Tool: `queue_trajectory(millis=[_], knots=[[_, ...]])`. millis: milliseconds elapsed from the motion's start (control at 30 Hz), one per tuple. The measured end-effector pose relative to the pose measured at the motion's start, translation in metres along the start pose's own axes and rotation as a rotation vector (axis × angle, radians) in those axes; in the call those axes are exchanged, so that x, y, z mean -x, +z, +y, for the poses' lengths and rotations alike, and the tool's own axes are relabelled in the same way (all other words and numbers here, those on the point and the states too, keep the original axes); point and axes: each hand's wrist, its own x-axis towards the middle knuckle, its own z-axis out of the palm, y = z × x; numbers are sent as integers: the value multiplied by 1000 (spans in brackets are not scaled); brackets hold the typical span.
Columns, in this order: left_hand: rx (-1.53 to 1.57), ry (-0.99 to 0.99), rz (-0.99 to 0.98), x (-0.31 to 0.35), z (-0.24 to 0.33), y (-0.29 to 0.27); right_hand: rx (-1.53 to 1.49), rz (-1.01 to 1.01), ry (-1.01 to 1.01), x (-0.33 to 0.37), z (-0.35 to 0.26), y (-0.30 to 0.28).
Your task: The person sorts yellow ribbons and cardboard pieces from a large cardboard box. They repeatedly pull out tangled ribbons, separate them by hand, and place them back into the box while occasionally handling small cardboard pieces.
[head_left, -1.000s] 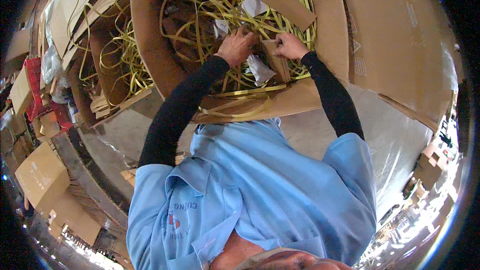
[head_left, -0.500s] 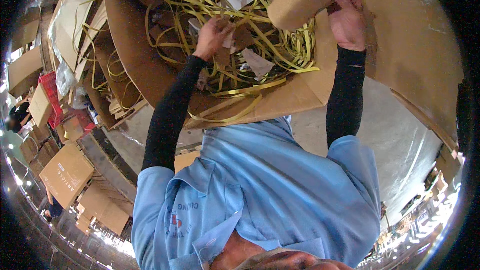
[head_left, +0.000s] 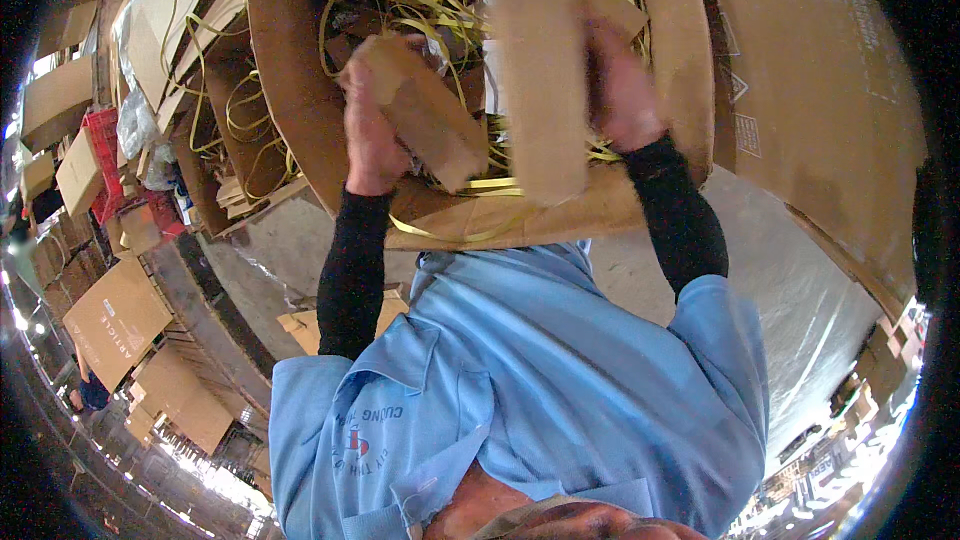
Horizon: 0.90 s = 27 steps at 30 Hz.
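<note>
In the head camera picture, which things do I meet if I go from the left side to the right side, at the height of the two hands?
Red crate → left hand → smaller cardboard piece in it → larger cardboard piece → right hand holding it → side wall of the big cardboard bin → tall cardboard sheet.

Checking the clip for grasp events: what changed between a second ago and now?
A second ago both hands were down among the yellow straps in the big cardboard box. The right hand lifted a long cardboard piece first; now the left hand holds a second cardboard piece too, both raised above the box. The box, straps and surrounding cartons stayed put.
</note>
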Motion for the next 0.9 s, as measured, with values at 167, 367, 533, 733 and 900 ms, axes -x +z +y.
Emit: queue_trajectory(millis=[167, 367, 533, 733, 900], knots=[[64, -254, 48, 31, -35, -10, 615, 93, -369, -7, 103, 51], [362, -283, -74, 45, -35, -33, 907, -34, -769, -46, 95, 34], [669, -45, -251, 63, -22, -27, 1861, 318, -963, -136, 23, -81], [650, 89, -27, 77, -8, -41, 1993, 439, -670, -167, 39, -160], [632, 187, 110, 78, 0, -69, 1246, 247, -395, -128, -14, -68]])
